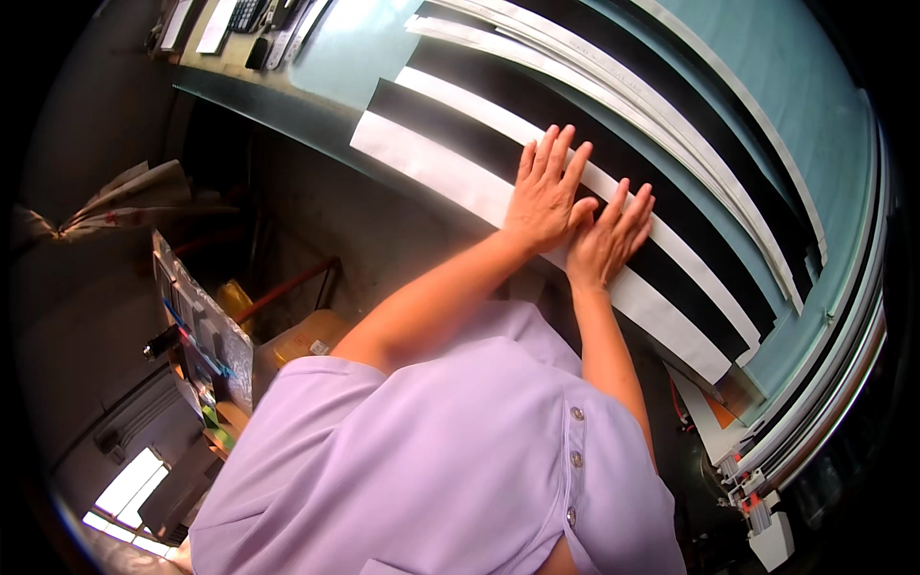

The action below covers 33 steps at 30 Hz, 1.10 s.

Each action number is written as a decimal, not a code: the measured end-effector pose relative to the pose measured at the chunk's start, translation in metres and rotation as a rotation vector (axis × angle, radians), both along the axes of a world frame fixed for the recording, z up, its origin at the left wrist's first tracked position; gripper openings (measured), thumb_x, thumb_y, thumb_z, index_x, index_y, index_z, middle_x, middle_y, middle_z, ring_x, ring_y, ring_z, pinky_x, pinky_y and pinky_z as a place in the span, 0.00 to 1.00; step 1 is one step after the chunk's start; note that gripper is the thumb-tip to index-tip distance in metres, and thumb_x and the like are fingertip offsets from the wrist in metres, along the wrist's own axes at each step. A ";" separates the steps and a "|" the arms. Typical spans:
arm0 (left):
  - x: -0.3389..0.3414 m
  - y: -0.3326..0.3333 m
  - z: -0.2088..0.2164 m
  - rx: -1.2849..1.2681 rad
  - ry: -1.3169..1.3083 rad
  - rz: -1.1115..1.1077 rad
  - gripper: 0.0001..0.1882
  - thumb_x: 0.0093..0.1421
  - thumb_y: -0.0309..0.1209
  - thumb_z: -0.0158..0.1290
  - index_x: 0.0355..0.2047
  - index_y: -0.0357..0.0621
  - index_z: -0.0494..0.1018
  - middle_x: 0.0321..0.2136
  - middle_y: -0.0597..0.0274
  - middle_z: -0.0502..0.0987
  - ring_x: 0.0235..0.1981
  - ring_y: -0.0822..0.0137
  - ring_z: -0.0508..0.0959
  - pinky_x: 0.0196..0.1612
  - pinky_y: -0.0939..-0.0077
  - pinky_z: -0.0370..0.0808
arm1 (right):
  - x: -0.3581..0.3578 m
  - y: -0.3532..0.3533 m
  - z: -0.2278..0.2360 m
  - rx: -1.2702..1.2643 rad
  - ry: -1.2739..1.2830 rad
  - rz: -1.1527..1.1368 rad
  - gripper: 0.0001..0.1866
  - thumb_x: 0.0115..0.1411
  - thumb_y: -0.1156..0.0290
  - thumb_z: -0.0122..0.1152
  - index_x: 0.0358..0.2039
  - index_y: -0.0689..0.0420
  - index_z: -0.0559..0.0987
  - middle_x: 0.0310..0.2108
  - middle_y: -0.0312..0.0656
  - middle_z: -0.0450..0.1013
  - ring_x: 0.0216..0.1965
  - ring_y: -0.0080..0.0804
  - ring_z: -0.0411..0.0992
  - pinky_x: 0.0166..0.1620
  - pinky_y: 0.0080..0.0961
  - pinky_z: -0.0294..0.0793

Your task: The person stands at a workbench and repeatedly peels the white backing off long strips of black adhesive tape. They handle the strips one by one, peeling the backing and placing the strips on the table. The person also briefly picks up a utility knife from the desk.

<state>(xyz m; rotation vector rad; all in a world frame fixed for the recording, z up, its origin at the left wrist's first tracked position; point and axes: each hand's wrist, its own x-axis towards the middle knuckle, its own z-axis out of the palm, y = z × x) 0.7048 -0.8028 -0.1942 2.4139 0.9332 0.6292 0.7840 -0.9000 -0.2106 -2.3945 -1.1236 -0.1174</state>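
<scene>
In the head view, a shiny grey thing with blue and red bits stood at the left, below the table's level; whether it was a container could not be told, nor could what lay in the yellow thing just beside it. A brownish bundle, pinched at one end, was near them. On the pale blue-green table, the near strips, white and black by turns, lay side by side along the near edge. The left hand was spread flat on them, palm down, fingers stretched out; the right hand, just beside it, was likewise open and palm down on the strips. Neither had hold of anything. Farther back lay a bank of white strips, layered and curving in the view, with a black strip and a long pale strip beyond. A calculator, a small black thing and some papers took up the far left corner. Metal rails bounded the right side. Bare tabletop showed left of the strips, between the near and far banks, and between the strips' right ends and the rails.
</scene>
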 end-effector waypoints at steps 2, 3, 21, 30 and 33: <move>-0.018 0.030 0.001 0.133 0.281 -0.118 0.43 0.61 0.62 0.49 0.72 0.63 0.54 0.74 0.55 0.47 0.75 0.47 0.44 0.72 0.41 0.40 | 0.022 -0.025 0.013 -0.248 -0.153 0.035 0.35 0.70 0.45 0.47 0.72 0.46 0.59 0.74 0.53 0.43 0.73 0.58 0.46 0.69 0.60 0.47; -0.028 0.046 0.002 0.133 0.284 -0.063 0.43 0.61 0.61 0.49 0.73 0.62 0.53 0.74 0.55 0.46 0.75 0.47 0.43 0.72 0.40 0.40 | 0.039 -0.045 0.009 -0.242 -0.174 -0.055 0.36 0.70 0.45 0.46 0.73 0.47 0.57 0.75 0.53 0.43 0.73 0.58 0.46 0.69 0.61 0.46; -0.152 0.243 -0.015 0.472 0.326 0.319 0.39 0.68 0.56 0.42 0.74 0.60 0.48 0.74 0.56 0.46 0.75 0.52 0.44 0.71 0.45 0.37 | 0.219 -0.296 -0.024 -0.296 -0.257 -0.597 0.34 0.69 0.55 0.50 0.72 0.49 0.56 0.73 0.52 0.50 0.72 0.50 0.52 0.70 0.54 0.45; -0.043 0.085 0.032 0.296 0.294 -0.362 0.25 0.48 0.33 0.69 0.48 0.54 0.78 0.64 0.66 0.67 0.68 0.54 0.61 0.67 0.54 0.54 | 0.151 -0.188 0.033 -0.130 -0.088 0.017 0.23 0.45 0.61 0.79 0.42 0.50 0.80 0.61 0.40 0.66 0.65 0.44 0.61 0.65 0.48 0.52; -0.026 0.076 0.025 0.215 0.158 -0.264 0.17 0.45 0.28 0.69 0.36 0.51 0.76 0.59 0.66 0.70 0.66 0.54 0.63 0.66 0.53 0.55 | 0.158 -0.185 0.030 -0.021 0.008 -0.007 0.17 0.45 0.67 0.77 0.32 0.50 0.76 0.43 0.36 0.71 0.52 0.39 0.68 0.59 0.42 0.56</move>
